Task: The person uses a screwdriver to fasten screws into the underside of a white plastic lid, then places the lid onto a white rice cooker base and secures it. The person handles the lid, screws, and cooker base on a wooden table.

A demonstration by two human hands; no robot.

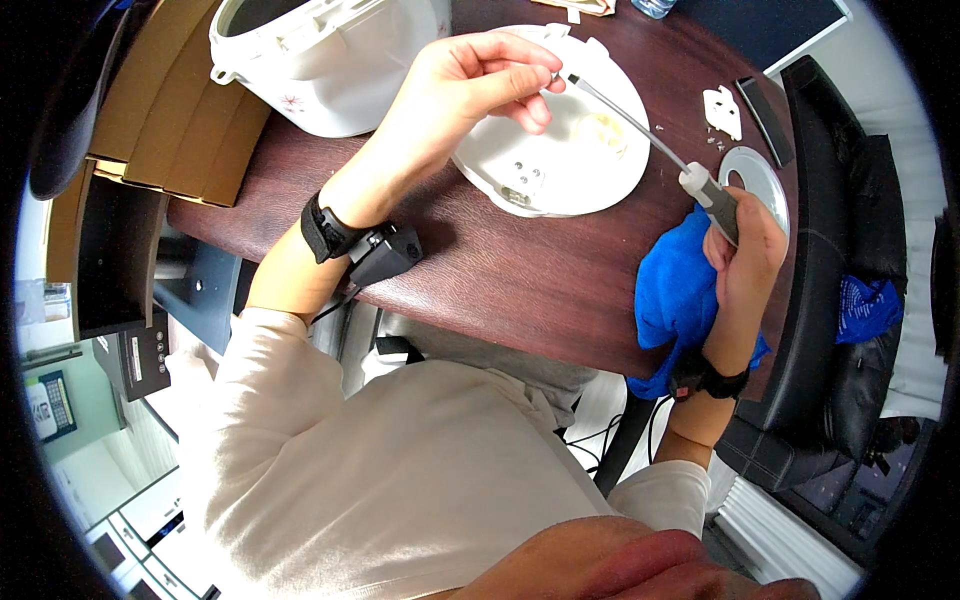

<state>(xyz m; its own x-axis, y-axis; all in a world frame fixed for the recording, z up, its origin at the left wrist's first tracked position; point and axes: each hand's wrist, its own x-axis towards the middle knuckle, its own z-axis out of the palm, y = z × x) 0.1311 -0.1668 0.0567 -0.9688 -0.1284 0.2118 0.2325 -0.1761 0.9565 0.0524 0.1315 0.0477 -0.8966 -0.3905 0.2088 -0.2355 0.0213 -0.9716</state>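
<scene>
My right hand (pixel 745 240) is wrapped round the grey-and-white handle of a screwdriver (pixel 645 130), whose long shaft slants up and left. My left hand (pixel 490 85) is closed in a pinch, thumb against forefinger, on a small metal screw (pixel 557 76) beside the screwdriver's tip. Whether tip and screw touch is too small to tell. Below both lies a round white plastic lid (pixel 495 150), inner side up, with a few small metal parts on it. Near my right wrist, a blue cloth (pixel 675 280) is bunched at the table's edge.
A white appliance body (pixel 340 95) stands at the back left, next to cardboard boxes (pixel 190 110). To the right on the brown table (pixel 500 290) lie a small white plastic part (pixel 722 113), loose screws, a dark oblong thing (pixel 765 120) and a round metal plate (pixel 765 185).
</scene>
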